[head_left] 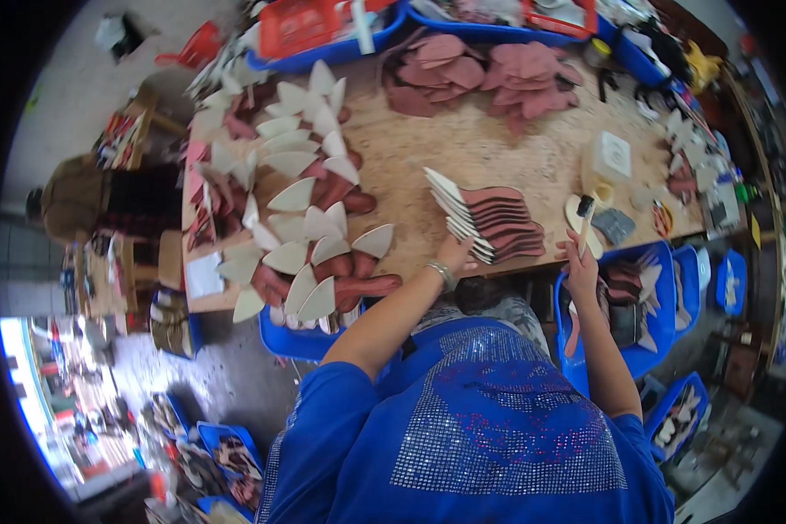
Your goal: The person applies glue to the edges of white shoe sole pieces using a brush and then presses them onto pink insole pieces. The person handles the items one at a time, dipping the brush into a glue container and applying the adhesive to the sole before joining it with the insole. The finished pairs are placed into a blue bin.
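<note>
On the wooden table, a fanned row of flat reddish-brown pieces with white ends (498, 220) lies overlapped in front of me. My left hand (456, 255), with a band on its wrist, grips the near white ends at the row's left corner; some fingers are hidden. My right hand (580, 266) is closed around the handle of a brush (586, 225) with dark bristles pointing up and away. The brush is over a round cream-coloured lid or dish (575, 210) by the table's near edge. A dark grey flat pad (616, 227) lies just right of it.
Many brown pieces with white pointed parts (293, 194) cover the table's left side. Piles of reddish pieces (434, 74) lie at the back. A translucent container (596, 166) stands at right. Blue bins (664, 301) sit below the near edge. Another person (79, 199) is at far left.
</note>
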`<action>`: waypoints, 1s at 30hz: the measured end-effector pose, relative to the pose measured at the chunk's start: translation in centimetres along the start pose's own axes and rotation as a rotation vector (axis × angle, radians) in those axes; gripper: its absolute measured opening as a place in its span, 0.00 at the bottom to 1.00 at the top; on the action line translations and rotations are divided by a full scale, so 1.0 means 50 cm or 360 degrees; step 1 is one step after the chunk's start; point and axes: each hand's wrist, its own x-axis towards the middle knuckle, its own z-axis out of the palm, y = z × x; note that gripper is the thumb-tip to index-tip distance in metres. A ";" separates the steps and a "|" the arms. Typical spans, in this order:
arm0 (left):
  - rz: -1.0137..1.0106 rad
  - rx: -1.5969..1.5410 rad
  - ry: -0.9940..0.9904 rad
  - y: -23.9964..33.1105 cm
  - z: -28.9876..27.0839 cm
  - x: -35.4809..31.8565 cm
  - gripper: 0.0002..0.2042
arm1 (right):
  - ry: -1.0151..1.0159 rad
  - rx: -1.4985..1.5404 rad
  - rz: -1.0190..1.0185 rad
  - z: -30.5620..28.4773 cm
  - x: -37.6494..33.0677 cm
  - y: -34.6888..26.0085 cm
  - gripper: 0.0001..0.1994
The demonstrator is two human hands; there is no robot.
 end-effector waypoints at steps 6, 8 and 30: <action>-0.0183 0.0935 -0.0224 0.033 -0.089 -0.035 0.16 | 0.0140 -0.0440 -0.0064 -0.170 -0.110 0.038 0.15; 0.0311 0.1893 -0.0120 0.092 -0.088 -0.072 0.12 | 0.0246 -0.0304 -0.0031 -0.196 -0.128 0.047 0.14; 0.0317 0.3898 -0.0719 0.428 0.099 0.103 0.19 | 0.0384 -0.0406 0.0112 -0.400 0.145 0.078 0.11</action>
